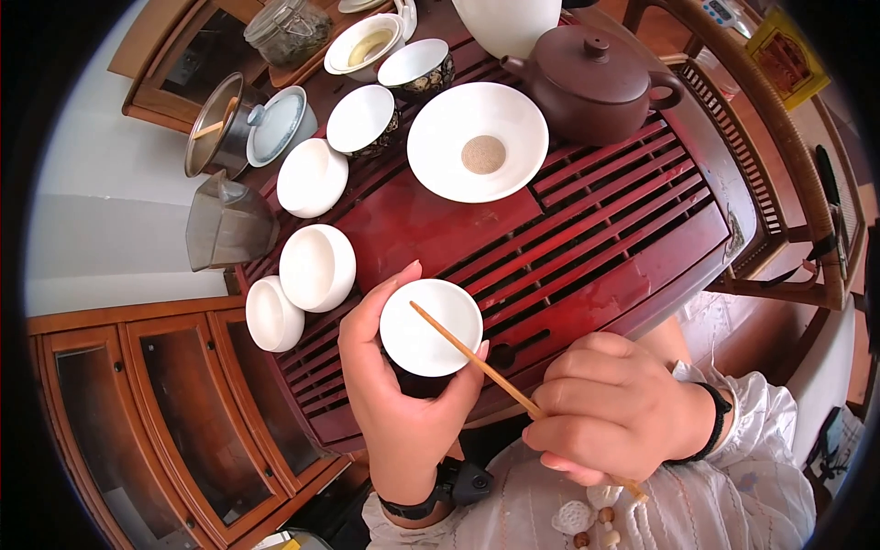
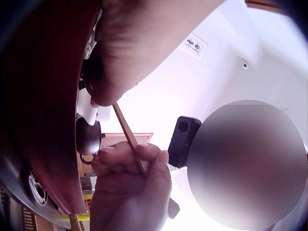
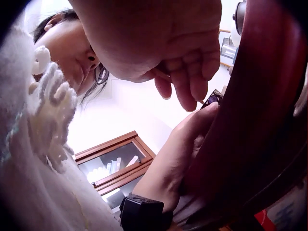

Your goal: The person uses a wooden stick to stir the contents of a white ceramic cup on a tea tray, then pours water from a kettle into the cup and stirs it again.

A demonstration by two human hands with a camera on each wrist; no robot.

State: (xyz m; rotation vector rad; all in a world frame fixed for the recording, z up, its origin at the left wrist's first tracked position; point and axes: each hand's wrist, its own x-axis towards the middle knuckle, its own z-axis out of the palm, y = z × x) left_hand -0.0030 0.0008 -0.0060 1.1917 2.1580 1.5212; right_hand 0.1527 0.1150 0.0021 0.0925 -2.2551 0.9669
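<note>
My left hand (image 1: pixel 399 403) grips a small cup (image 1: pixel 417 341), white inside, with fingers and thumb around its sides. Part of its dark patterned outside (image 3: pixel 213 98) shows in the right wrist view. A thin wooden stick (image 1: pixel 509 388) is held in my right hand (image 1: pixel 623 403), its fingers curled round it. The far tip of the stick lies over the cup's opening, and the other end sticks out below the right hand. In the left wrist view the stick (image 2: pixel 126 126) slants between both hands.
The slatted red tea tray (image 1: pixel 440 229) bears a wide white bowl (image 1: pixel 440 151) with a brownish patch inside, a brown teapot (image 1: pixel 596 87) and several white cups. A clear pitcher (image 1: pixel 229 220) stands at the left edge. A rattan chair (image 1: pixel 797 119) is at the right.
</note>
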